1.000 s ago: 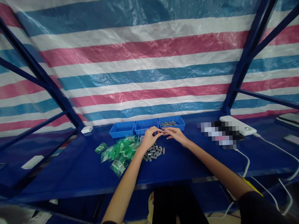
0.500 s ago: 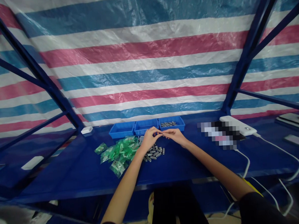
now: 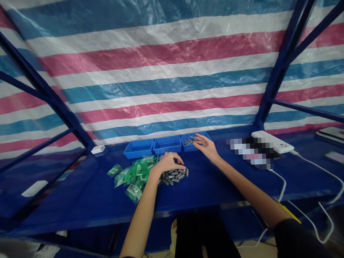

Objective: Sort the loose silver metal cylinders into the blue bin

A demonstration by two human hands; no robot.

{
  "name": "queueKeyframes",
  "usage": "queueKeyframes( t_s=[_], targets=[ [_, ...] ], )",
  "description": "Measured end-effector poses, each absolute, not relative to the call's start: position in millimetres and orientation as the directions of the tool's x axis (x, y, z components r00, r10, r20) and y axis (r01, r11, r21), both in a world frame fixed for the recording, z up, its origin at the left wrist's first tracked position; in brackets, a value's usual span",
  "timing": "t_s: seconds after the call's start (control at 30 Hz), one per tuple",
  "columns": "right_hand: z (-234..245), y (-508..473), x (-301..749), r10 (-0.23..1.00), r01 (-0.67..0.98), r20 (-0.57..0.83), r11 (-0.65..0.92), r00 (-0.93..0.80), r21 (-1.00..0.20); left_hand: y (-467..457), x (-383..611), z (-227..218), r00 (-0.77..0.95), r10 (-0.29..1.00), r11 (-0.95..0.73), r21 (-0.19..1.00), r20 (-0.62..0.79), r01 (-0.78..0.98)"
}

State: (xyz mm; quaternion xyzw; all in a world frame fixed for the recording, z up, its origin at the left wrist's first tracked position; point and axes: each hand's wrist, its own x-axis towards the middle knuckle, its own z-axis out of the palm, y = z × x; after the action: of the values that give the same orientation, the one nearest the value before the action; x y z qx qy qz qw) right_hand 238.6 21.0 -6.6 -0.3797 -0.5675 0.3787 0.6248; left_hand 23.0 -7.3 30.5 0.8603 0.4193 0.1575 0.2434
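Observation:
My left hand (image 3: 168,162) hovers over a pile of small grey metal cylinders (image 3: 178,176), with its thumb and fingers apart and nothing visible between them. My right hand (image 3: 207,147) reaches to the front of the right blue bin (image 3: 207,135). Its fingers are spread above small shiny metal parts (image 3: 189,142) in that bin, too small to name. Beside my left wrist lies a heap of small clear bags with green print (image 3: 139,171); my forearm hides part of it.
Two more blue bins, a left one (image 3: 139,154) and a middle one (image 3: 167,149), stand in the same row. A white power bank (image 3: 272,141) with cables and a blurred-out object lie at the right. A white adapter (image 3: 98,149) sits at the back left. Blue frame posts rise on both sides.
My hands, fingertips together before, have parted. The left has dropped down and left onto the cylinders; the right has moved up to the right bin and its fingers have opened.

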Motion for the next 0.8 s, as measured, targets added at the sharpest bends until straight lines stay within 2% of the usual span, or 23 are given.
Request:
queueKeyframes(
  t_s=[0.13,0.23,0.37,0.6,0.7,0.8],
  targets=[
    [-7.0,14.2,230.4,0.913,0.047,0.407,0.408,-0.044,-0.912,-7.4,21.7,31.1,0.622,0.782,-0.545,0.539,0.050,0.642],
    [-7.2,9.1,224.5,0.926,0.053,0.368,0.373,-0.090,-0.926,-8.6,21.1,31.2,0.644,0.762,-0.571,0.543,0.071,0.616],
    [-4.2,5.8,223.5,0.946,0.044,0.310,0.316,-0.096,-0.948,-10.6,22.2,30.1,0.654,0.748,-0.608,0.512,0.114,0.607],
    [-3.9,6.4,225.2,0.948,0.055,0.294,0.302,-0.120,-0.952,-6.4,25.4,23.8,0.653,0.741,-0.639,0.464,0.156,0.614],
    [-6.7,6.3,223.9,0.943,0.082,0.258,0.280,-0.208,-0.957,-2.6,27.7,21.2,0.623,0.751,-0.643,0.454,0.219,0.617],
    [-8.9,4.2,221.6,0.936,0.112,0.158,0.201,-0.313,-0.973,0.1,31.0,21.2,0.554,0.759,-0.649,0.471,0.343,0.597]
  ],
)
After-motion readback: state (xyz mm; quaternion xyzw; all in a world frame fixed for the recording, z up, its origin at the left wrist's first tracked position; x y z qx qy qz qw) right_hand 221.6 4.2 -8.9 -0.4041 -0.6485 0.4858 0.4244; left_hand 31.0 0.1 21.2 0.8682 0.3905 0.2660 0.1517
